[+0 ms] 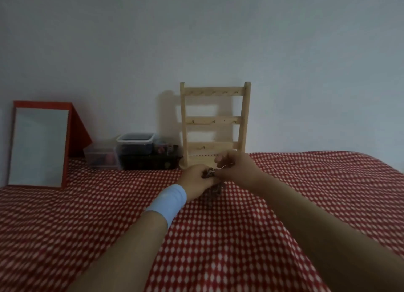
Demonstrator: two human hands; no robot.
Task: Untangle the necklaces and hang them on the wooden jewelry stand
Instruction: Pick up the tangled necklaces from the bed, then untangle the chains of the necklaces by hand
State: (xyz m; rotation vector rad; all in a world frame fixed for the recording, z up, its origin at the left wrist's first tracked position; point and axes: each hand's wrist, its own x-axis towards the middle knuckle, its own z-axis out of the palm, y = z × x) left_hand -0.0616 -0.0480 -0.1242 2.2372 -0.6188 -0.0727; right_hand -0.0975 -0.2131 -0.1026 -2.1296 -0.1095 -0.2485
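While both of my hands are meeting low over the red spotted cloth (240, 237), I am gripping the necklaces (215, 190) as one dark clump, which is hanging just above the cloth. My left hand (195, 180) is curling its fingers round the top of the clump. A blue wristband (168, 202) is sitting on that wrist. My right hand (237, 167) is pinching a thin pale strand (222, 167) that is running out of the clump, with its fingertips pressed together on it. How the chains are knotted is too blurred to make out.

Just behind my hands, the wooden stand (215, 121) is standing upright against the wall, its three notched bars bare. To its left, a dark box (150, 161) is lying on the cloth with a clear tub (135, 144) on top. Another clear tub (101, 158) is sitting beside them. Further left, a red-framed mirror (39, 145) is leaning back.
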